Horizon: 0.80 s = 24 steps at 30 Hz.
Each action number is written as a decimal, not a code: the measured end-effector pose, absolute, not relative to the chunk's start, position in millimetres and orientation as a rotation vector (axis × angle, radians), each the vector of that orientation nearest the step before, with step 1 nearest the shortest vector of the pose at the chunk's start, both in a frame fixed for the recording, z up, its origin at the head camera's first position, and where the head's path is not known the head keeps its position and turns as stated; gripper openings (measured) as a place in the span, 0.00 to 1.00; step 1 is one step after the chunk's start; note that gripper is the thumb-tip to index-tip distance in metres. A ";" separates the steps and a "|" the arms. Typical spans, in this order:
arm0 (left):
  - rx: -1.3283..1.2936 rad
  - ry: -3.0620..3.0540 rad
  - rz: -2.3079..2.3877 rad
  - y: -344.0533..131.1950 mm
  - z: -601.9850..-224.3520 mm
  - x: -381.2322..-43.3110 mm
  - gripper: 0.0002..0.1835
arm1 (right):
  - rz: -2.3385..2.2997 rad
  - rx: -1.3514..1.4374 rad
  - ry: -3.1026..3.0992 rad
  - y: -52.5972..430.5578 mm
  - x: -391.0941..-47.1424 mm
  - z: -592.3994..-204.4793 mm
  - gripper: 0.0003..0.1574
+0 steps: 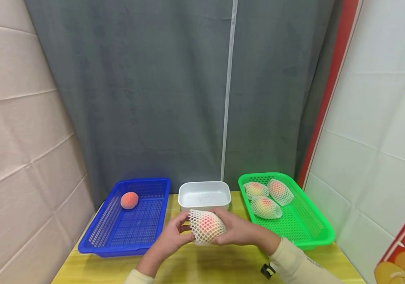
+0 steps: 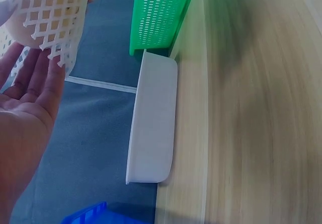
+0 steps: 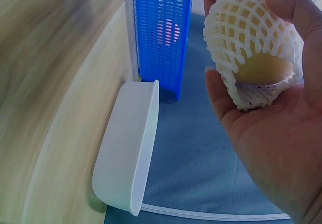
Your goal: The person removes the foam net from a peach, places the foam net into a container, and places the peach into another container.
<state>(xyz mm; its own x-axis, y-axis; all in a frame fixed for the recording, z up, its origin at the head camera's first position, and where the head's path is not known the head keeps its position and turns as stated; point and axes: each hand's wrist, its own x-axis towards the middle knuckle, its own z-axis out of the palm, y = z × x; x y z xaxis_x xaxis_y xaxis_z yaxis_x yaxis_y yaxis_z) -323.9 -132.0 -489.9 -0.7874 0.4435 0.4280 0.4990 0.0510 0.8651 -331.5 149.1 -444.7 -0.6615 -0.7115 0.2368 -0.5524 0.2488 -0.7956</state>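
A peach in a white foam net (image 1: pixel 207 227) is held up between both hands, above the near side of the table. My right hand (image 1: pixel 238 228) grips it from the right, with thumb and fingers round its side. At the net's left end, my left hand (image 1: pixel 172 236) holds the mesh between thumb and fingers. The net's open end hangs past the left fingers (image 2: pixel 49 85) in the left wrist view. In the right wrist view, bare yellowish fruit (image 3: pixel 264 69) shows through the net's other opening, near the right palm.
On the left, a blue basket (image 1: pixel 167 213) holds one bare pink peach (image 1: pixel 129 200). A white plastic tub (image 1: pixel 204 207) stands at the back centre. The green basket (image 1: pixel 316 221) on the right holds three netted peaches (image 1: pixel 266 207). A grey curtain (image 1: pixel 152 98) hangs behind.
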 end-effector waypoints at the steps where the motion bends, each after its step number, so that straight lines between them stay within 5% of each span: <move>1: -1.018 -2.234 -1.875 -131.5 -490.1 -324.1 0.35 | -1.370 -1.200 2.350 148.7 -331.1 -444.3 0.52; 24: -1.035 -2.274 -1.869 -121.0 -483.9 -319.2 0.41 | -1.363 -1.232 2.352 141.7 -330.2 -443.0 0.54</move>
<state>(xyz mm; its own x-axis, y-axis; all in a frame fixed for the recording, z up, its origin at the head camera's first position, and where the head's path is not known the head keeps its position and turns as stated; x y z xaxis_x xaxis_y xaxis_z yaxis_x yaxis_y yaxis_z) -319.2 -121.0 -483.9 -0.7796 0.4711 0.4126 0.4960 0.0623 0.8661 -330.2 141.7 -443.0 -0.6489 -0.7182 0.2510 -0.5749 0.2467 -0.7802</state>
